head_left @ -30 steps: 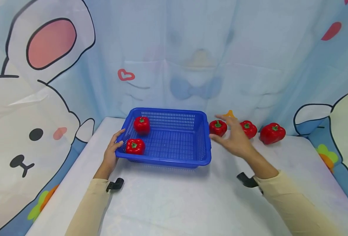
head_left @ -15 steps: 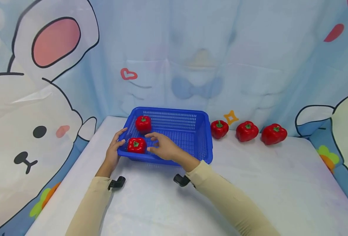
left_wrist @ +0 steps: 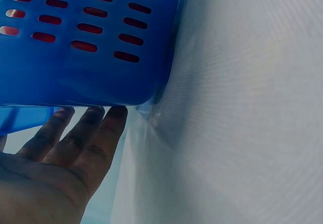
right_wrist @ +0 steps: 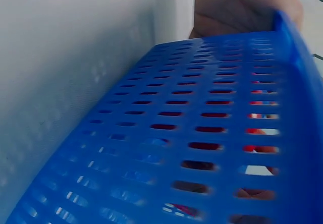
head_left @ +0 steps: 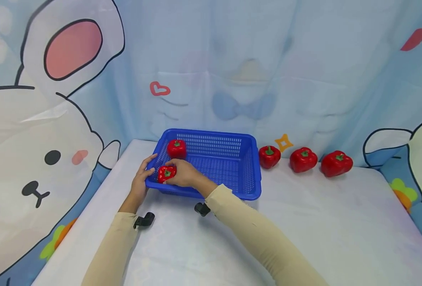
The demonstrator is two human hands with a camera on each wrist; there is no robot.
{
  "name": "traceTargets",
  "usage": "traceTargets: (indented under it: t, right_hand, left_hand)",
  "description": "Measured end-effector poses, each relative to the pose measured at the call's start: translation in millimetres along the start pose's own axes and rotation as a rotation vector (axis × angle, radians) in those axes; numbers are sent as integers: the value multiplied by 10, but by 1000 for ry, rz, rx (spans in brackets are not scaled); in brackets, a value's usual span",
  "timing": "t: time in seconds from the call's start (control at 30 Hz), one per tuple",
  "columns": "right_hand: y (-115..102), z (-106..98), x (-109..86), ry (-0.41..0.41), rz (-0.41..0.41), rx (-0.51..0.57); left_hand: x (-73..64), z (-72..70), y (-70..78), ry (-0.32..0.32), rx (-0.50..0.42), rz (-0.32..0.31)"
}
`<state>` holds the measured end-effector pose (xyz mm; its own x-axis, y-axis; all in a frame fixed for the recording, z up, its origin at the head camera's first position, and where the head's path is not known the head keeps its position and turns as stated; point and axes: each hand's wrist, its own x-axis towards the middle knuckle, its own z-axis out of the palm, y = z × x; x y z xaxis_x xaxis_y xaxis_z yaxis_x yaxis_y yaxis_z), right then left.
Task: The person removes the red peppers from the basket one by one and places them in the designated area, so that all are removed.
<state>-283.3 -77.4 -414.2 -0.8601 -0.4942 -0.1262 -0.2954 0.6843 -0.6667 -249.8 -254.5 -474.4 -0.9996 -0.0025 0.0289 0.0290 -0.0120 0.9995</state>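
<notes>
A blue plastic basket (head_left: 214,193) with slotted walls stands on the white table. My left hand (head_left: 139,180) holds its left end, the thumb at the rim; in the left wrist view several fingers (left_wrist: 98,146) reach the outer wall. Inside the basket, my right hand (head_left: 184,173) grips a red bell pepper (head_left: 166,173) at the front left corner, fingers and thumb around its right side. Behind it in the basket sits another red bell pepper (head_left: 177,149). The right wrist view shows mostly the slotted basket wall (right_wrist: 202,115), with red through the slots.
Right of the basket, along the table's back edge, stand three more red bell peppers (head_left: 269,157), (head_left: 303,160), (head_left: 336,163). A printed cloth backdrop (head_left: 232,59) hangs behind the white table (head_left: 304,222).
My right hand has moved left from beside the peppers outside the basket, into the basket, and has taken hold of the front pepper there. The left hand stays at the basket's left end.
</notes>
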Motion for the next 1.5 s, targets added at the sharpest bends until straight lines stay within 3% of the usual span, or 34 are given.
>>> traceTargets:
  t: [0.27, 0.4, 0.6, 0.7, 0.87, 0.97, 1.1, 1.17, 1.27, 1.5]
  right_hand:
    - [110, 8, 10, 49, -28, 6]
    - [162, -57, -28, 104, -61, 74]
    - [356, -390, -271, 173, -88, 319]
    - [489, -634, -468, 218, -88, 380]
    - [723, -1078, -866, 344, -84, 371]
    - [936, -1297, -1112, 472, -71, 361]
    - [1321, -1446, -1363, 676, 9, 314]
    - [1532, -1450, -1429, 741, 56, 268]
    - [1816, -1382, -1472, 749, 120, 210]
    - [2210, -1159, -1465, 612, 283, 117]
  left_hand:
    - [28, 55, 12, -5, 8, 21]
    - [29, 66, 20, -8, 12, 16]
    - [42, 91, 22, -22, -20, 8]
    - [45, 96, 25, -25, -29, 10]
    - [40, 83, 32, -11, -11, -1]
    - [32, 58, 33, -8, -10, -4]
    - [6, 26, 33, -1, -8, -11]
    - [-10, 12, 32, 3, -7, -17]
    - [-31, -10, 25, 13, -7, -22]
    - [-34, 8, 15, 4, -19, -14]
